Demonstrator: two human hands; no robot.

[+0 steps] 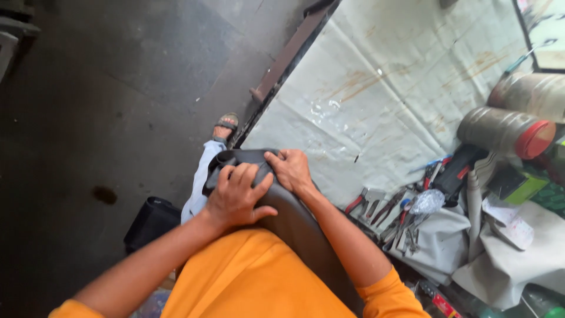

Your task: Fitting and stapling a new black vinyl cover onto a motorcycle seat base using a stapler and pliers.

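While both hands press down at the centre of the head view, the dark grey rubber sheet (294, 218) lies over the person's lap, its upper end rolled under the fingers. The left hand (235, 197) lies curled on top of the roll, fingers closed over it; the right hand (290, 169) grips the roll's upper edge. This looks like a rolling or folding step, and tightening it calls for both hands gripping evenly. At right, red-handled pliers (359, 203) lie on pale cloth (438, 244).

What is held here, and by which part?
Both hands, left hand and right hand, grip a folded dark grey rubber sheet at its far folded end, over the lap.
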